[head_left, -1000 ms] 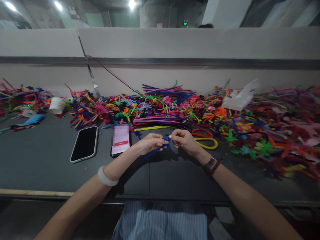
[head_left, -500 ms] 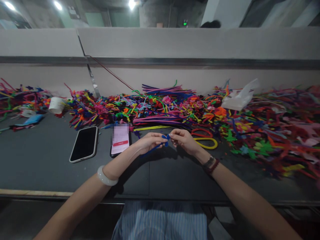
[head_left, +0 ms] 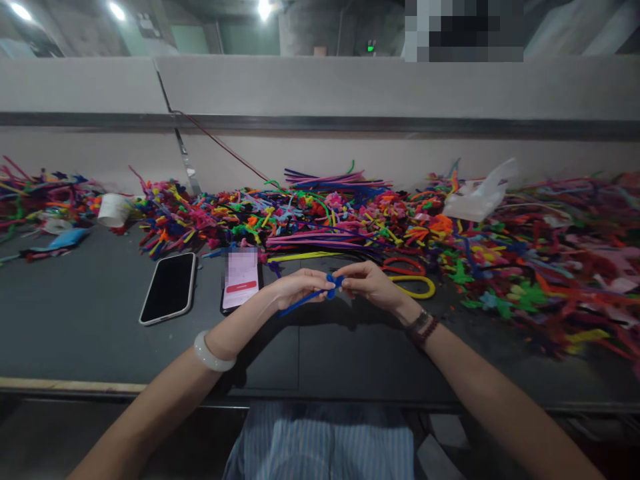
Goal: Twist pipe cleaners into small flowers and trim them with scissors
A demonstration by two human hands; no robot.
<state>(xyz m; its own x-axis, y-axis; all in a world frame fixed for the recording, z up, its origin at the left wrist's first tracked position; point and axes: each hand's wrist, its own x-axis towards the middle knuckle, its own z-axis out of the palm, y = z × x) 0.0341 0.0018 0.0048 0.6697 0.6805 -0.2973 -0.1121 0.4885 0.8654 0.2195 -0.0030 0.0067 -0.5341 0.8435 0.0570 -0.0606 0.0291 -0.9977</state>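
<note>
Between my two hands is a blue pipe cleaner (head_left: 331, 285), bent into small loops at its upper end. Its straight tail runs down and left below my left hand (head_left: 303, 287), whose thumb and fingers pinch it just left of the loops. My right hand (head_left: 367, 283) pinches the looped part from the right, fingertips close to those of the left. Both hands are held above the dark table (head_left: 350, 360). The exact shape of the loops is partly covered by my fingers.
A long heap of colourful pipe cleaners (head_left: 300, 213) lies along the partition. Two phones, one dark (head_left: 169, 289) and one lit (head_left: 242, 283), lie left of my hands. A white cup (head_left: 113, 211), a plastic bag (head_left: 477, 200) and yellow-handled scissors (head_left: 420, 287) are around.
My right hand has shifted slightly down, and its fingers now reach over the blue loops. The loops have turned a little. The left hand keeps its pinch.
</note>
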